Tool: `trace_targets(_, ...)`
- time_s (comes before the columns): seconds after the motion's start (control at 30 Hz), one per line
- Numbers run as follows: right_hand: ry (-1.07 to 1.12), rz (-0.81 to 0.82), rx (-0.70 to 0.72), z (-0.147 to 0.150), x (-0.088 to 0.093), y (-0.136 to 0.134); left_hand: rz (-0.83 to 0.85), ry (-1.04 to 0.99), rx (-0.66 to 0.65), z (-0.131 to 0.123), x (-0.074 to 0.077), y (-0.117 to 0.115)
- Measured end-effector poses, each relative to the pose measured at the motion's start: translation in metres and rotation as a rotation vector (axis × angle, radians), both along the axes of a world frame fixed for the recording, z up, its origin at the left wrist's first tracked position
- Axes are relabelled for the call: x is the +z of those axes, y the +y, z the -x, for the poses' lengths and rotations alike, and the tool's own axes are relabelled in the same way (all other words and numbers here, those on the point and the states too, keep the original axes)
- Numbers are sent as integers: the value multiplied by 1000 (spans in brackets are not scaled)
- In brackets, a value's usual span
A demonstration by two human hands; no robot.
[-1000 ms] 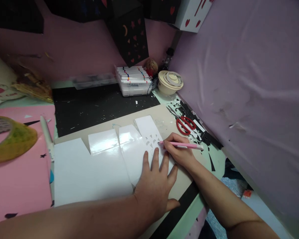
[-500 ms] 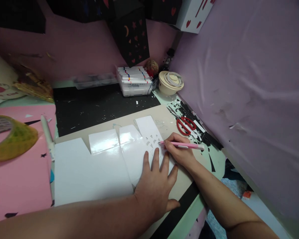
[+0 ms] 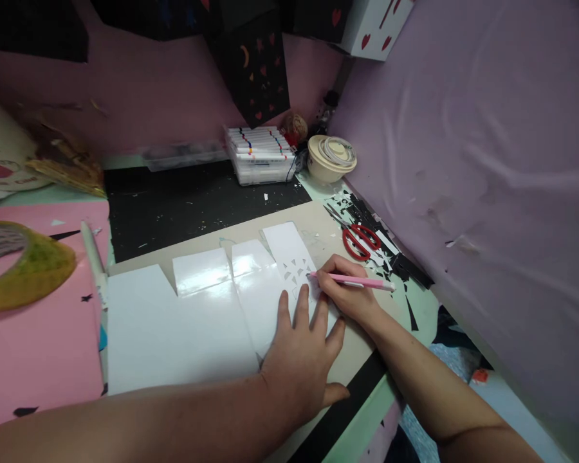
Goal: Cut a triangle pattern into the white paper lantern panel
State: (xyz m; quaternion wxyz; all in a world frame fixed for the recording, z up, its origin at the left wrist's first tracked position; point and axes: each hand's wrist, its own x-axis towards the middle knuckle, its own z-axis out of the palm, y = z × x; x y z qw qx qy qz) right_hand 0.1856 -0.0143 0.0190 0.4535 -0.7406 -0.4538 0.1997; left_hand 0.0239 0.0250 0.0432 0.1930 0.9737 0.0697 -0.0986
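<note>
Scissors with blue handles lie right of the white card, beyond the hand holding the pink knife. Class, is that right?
No. The head view shows the scissors have red handles, not blue. They do lie right of the white card, beyond the right hand holding the pink knife.

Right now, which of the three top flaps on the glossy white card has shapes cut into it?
The rightmost flap, at the pink craft knife's tip; the other two flaps are plain.
</note>
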Motion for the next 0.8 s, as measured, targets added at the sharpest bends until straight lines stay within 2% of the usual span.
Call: trace_targets(0.8, 33, 27, -17, 0, 5, -1, -49, -57, 14, 1, -6, -2)
